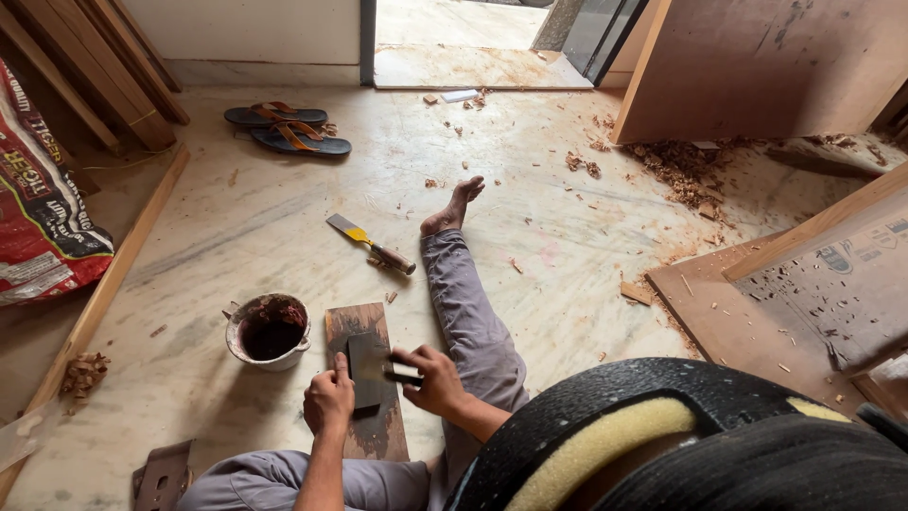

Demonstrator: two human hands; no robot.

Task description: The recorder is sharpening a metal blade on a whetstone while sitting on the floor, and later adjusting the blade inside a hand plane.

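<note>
A small dirty bowl sits on the floor left of a dark sharpening slab running lengthwise away from the person. The left hand is closed on the near-left edge of a flat dark blade lying on it, and the right hand pinches its right side; a chisel lies beyond.

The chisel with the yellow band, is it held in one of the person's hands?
No, the chisel lies alone on the floor beside the outstretched leg, while both hands press a dark blade on the stone.
</note>
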